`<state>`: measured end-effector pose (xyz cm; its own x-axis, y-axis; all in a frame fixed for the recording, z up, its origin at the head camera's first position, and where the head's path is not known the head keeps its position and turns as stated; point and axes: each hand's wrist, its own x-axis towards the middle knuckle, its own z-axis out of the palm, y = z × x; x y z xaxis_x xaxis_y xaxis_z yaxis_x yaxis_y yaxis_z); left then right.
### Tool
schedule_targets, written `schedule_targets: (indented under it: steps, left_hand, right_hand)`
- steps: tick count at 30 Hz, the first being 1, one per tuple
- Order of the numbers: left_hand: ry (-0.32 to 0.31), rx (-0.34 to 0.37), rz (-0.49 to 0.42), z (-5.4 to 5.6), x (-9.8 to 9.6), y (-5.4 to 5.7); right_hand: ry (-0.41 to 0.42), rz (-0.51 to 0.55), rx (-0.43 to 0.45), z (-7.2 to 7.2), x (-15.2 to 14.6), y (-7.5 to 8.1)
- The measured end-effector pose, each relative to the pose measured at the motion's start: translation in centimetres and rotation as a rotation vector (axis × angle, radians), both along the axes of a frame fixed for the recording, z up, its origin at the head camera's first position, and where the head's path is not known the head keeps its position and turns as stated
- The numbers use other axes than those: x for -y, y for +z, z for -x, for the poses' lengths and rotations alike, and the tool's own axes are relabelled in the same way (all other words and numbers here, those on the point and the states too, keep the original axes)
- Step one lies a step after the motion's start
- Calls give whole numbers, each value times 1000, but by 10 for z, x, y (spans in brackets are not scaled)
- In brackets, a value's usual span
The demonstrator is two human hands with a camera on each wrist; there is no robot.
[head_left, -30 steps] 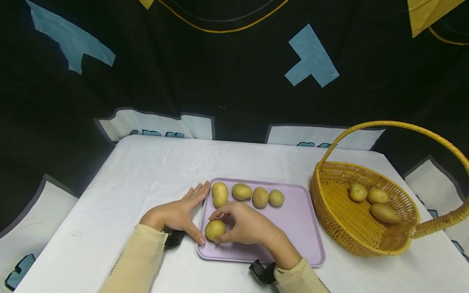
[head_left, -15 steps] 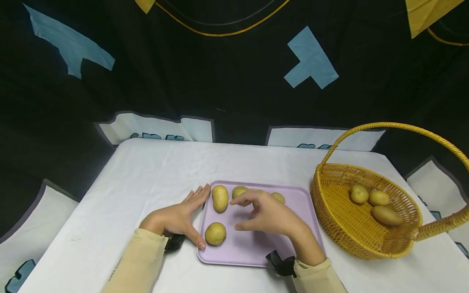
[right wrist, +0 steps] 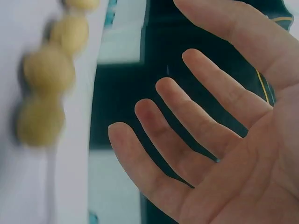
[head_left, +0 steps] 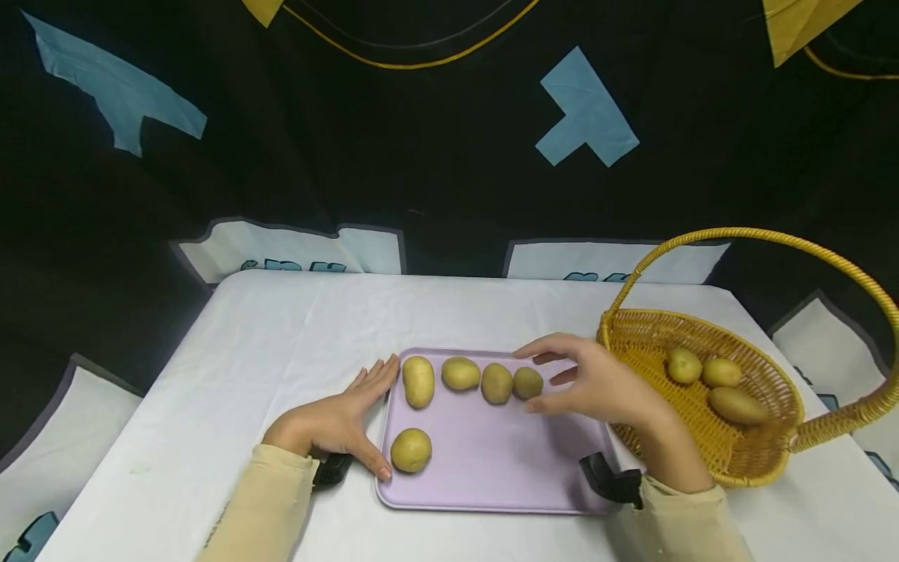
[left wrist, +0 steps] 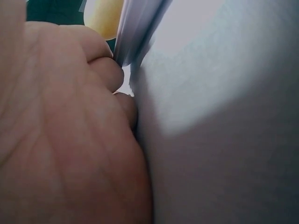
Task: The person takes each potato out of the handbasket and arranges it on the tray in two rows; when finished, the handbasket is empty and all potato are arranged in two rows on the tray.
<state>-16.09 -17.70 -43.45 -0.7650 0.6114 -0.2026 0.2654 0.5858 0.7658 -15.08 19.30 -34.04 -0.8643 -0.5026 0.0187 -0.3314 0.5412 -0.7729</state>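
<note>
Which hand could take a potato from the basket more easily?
Probably the right hand: it holds nothing, its fingers are spread, and it's near the basket. The left hand is farther off, at the left edge of the tray.

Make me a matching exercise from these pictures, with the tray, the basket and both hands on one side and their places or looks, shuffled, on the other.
Column one
1. Tray
2. Basket
3. Left hand
4. Right hand

Column two
A. Woven, with three potatoes inside
B. Raised over the tray's right side, holding nothing
C. Pale purple, with five potatoes on it
D. At the tray's left edge, fingers spread

Right pairs: 1-C, 2-A, 3-D, 4-B
</note>
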Motion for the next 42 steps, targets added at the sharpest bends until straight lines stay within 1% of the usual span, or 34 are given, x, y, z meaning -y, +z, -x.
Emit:
schedule_targets:
  steps: [3,8,11,14,19,23,27,34,37,42]
  left_hand:
    - [4,-3,-2,-1,1,-1]
    - [11,3,13,-2,1,-2]
    - [18,-1,20,-2,2,-1]
    - [16,-3,21,-1,1,0]
    - [9,-8,27,0,1,1]
    - [10,-5,27,0,1,0]
    - [13,-2,26,0,1,0]
    - [16,0,28,0,2,1]
    - [21,4,25,0,1,1]
    - [19,-3,28,-2,1,1]
  right_hand:
    - [-39,-71,-2,6,-35,15]
    - [-113,-156,55,14,-96,35]
    - [-130,-235,75,22,-127,40]
    - [-140,-309,114,31,-147,40]
    - [-149,-357,208,44,-165,33]
    - [-161,-379,272,53,-173,22]
    - [-173,-421,301,58,-178,9]
    - [-203,-481,276,63,-185,-4]
    - [-212,-505,240,64,-189,-12]
    - [-214,-509,179,65,-189,-25]
